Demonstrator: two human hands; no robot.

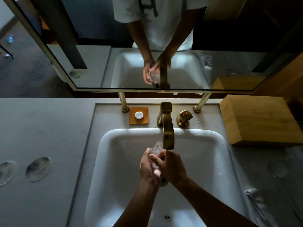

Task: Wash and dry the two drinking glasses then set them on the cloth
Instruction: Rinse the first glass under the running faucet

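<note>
Over the white sink (114, 145), both my hands hold one clear drinking glass (156, 148) tilted under the brass faucet spout (168, 136). My left hand (147, 167) cups the glass from the left with its fingers curled round it. My right hand (173, 166) grips it from the right, fingers lying across its side. Most of the glass is hidden between my palms. A faint clear shape, seemingly the second glass (278, 167), stands on the counter right of the sink. A pale cloth (255, 203) lies on the counter near the sink's right front corner.
A brass tap handle (184, 117) sits right of the faucet. An orange dish with a round white soap (139, 115) is behind the basin on the left. A wooden box (260, 120) stands at the back right. Two round coasters (38, 169) lie on the left counter. A mirror hangs above.
</note>
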